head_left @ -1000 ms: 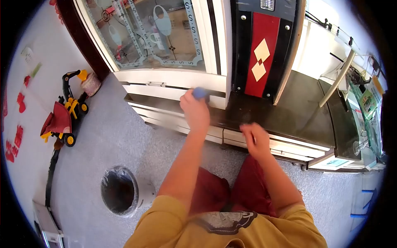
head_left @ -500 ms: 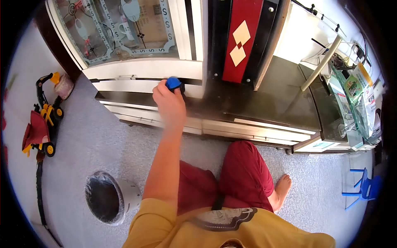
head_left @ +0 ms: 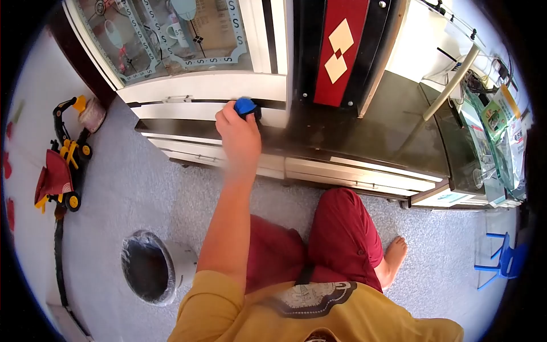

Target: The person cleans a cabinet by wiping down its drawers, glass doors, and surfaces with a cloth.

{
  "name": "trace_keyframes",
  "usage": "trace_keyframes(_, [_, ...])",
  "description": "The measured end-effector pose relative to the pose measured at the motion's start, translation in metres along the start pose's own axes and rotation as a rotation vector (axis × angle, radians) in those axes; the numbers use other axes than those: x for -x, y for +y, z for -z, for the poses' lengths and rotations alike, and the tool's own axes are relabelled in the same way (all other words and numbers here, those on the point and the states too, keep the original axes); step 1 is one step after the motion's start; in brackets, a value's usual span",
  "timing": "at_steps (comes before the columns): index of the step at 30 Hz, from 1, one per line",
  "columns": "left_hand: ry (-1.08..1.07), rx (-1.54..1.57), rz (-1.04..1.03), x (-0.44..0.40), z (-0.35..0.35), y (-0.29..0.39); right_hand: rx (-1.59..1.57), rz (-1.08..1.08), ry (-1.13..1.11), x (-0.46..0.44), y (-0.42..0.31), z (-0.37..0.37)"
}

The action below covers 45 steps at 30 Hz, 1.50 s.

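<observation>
My left hand [head_left: 240, 134] is closed round a small blue and black object [head_left: 247, 107], whose exact kind I cannot make out. It is held against or just in front of the white drawer front [head_left: 199, 111] below the glass cabinet door [head_left: 171, 34]. The dark ledge [head_left: 188, 130] runs just behind and below the fingers. My right hand is out of view.
A lined bin [head_left: 185, 263] stands on the floor at lower left. Farther left is a toy digger [head_left: 69, 153] with a red cap-like piece [head_left: 56, 172]. A dark countertop [head_left: 364, 134] extends right, towards cables and glass shelves. A blue chair [head_left: 509, 261] stands at far right.
My right hand has dropped out of view since the first frame. The head view has shifted, and my left hand still holds the blue object by the drawers. My right knee and a bare foot now show.
</observation>
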<state>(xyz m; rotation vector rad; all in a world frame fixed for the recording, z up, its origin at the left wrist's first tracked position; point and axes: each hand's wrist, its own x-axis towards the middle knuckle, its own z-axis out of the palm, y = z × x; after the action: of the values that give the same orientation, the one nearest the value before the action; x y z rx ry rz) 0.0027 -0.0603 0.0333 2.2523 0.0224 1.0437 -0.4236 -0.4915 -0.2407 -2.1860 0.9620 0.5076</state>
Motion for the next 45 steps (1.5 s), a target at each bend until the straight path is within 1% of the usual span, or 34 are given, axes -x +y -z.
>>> trace_keyframes(6, [0.024, 0.026, 0.02, 0.0, -0.003, -0.001, 0.044, 0.0, -0.016, 0.007, -0.006, 0.008])
trace_keyframes(9, [0.04, -0.029, 0.034, 0.001, -0.004, 0.003, 0.1, 0.005, -0.046, -0.001, 0.007, 0.009])
trace_keyframes(12, [0.071, -0.065, -0.042, 0.004, -0.009, -0.001, 0.3, 0.014, -0.104, -0.008, -0.002, 0.028])
trace_keyframes(14, [0.061, -0.111, -0.073, 0.004, -0.005, -0.005, 0.485, 0.094, -0.113, -0.013, -0.037, 0.05])
trace_keyframes(15, [0.044, -0.157, -0.087, 0.003, -0.003, -0.007, 0.507, 0.24, -0.051, -0.012, -0.071, 0.064])
trace_keyframes(17, [0.039, -0.217, -0.095, 0.003, 0.0, -0.012, 0.371, 0.608, 0.147, 0.0, -0.156, 0.081])
trace_keyframes(20, [0.089, -0.257, -0.077, -0.002, 0.0, -0.019, -0.049, 1.228, 0.436, 0.047, -0.31, 0.093])
trace_keyframes(22, [0.122, -0.28, -0.054, -0.006, -0.002, -0.029, -0.001, 1.395, 0.496, 0.056, -0.38, 0.087])
trace_keyframes(23, [0.126, -0.289, -0.037, -0.008, 0.0, -0.032, 0.036, 1.546, 0.547, 0.06, -0.413, 0.085])
trace_keyframes(24, [0.126, -0.299, -0.022, -0.011, 0.004, -0.036, 0.048, 1.65, 0.565, 0.057, -0.439, 0.079])
trace_keyframes(25, [0.125, -0.31, -0.011, -0.014, 0.007, -0.04, 0.018, 1.702, 0.543, 0.054, -0.464, 0.075])
trace_keyframes(28, [0.106, -0.326, 0.14, -0.029, 0.011, -0.062, -0.081, 1.865, 0.513, 0.031, -0.529, 0.06])
trace_keyframes(29, [0.096, -0.333, 0.196, -0.032, 0.014, -0.071, -0.027, 1.847, 0.514, 0.026, -0.545, 0.06])
trace_keyframes(31, [0.084, -0.327, 0.285, -0.045, 0.027, -0.074, 0.13, 1.706, 0.454, 0.007, -0.564, 0.055])
trace_keyframes(34, [0.083, -0.357, 0.317, -0.059, 0.035, -0.097, 0.088, 1.598, 0.25, 0.001, -0.575, 0.053])
trace_keyframes(38, [0.078, -0.473, 0.391, -0.083, 0.041, -0.134, 0.031, 1.578, 0.224, 0.003, -0.575, 0.053])
trace_keyframes(39, [0.033, -0.471, 0.43, -0.088, 0.046, -0.135, 0.044, 1.568, 0.222, 0.002, -0.575, 0.054])
trace_keyframes(41, [0.019, -0.462, 0.389, -0.088, 0.047, -0.137, 0.065, 1.557, 0.217, 0.003, -0.576, 0.054])
trace_keyframes(44, [-0.041, -0.545, 0.275, -0.077, 0.045, -0.136, 0.044, 1.573, 0.229, 0.006, -0.575, 0.055])
trace_keyframes(45, [-0.055, -0.566, 0.225, -0.067, 0.043, -0.117, 0.054, 1.567, 0.233, 0.008, -0.573, 0.056])
